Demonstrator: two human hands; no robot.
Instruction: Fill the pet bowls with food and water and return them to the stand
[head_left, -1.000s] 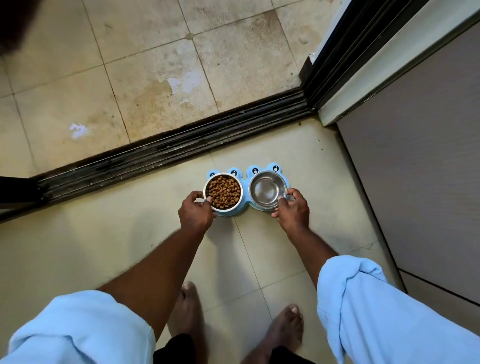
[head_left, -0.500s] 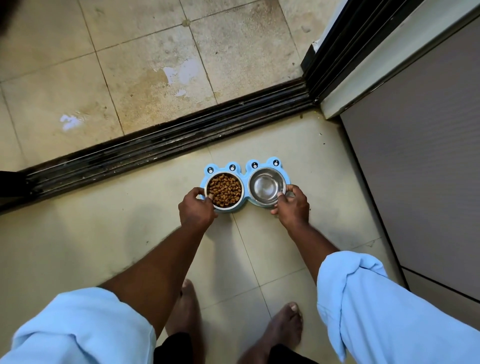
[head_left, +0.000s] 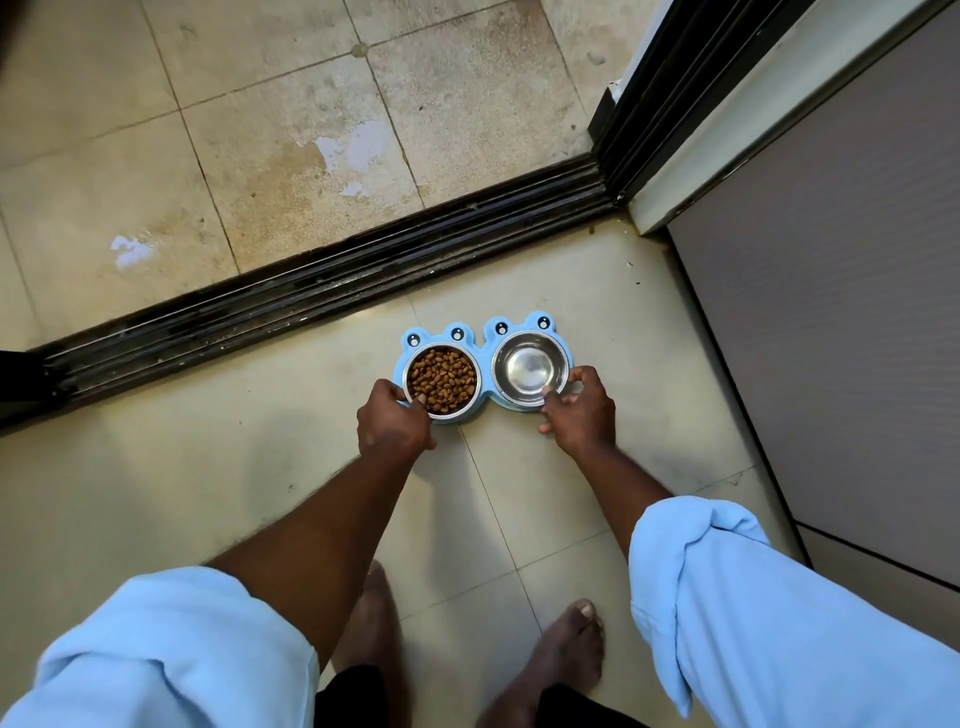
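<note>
A blue stand (head_left: 482, 353) is seen on the tiled floor (head_left: 208, 467) beside a door track (head_left: 311, 291); the kibble bowl (head_left: 441, 379) is gripped by the left hand (head_left: 393, 423), the steel bowl (head_left: 530, 370) by the right hand (head_left: 579, 410).

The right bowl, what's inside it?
The right bowl shows only its shiny steel bottom; whether it holds clear water cannot be told. The right hand's thumb covers a bit of the near rim. The left bowl holds brown kibble.
</note>
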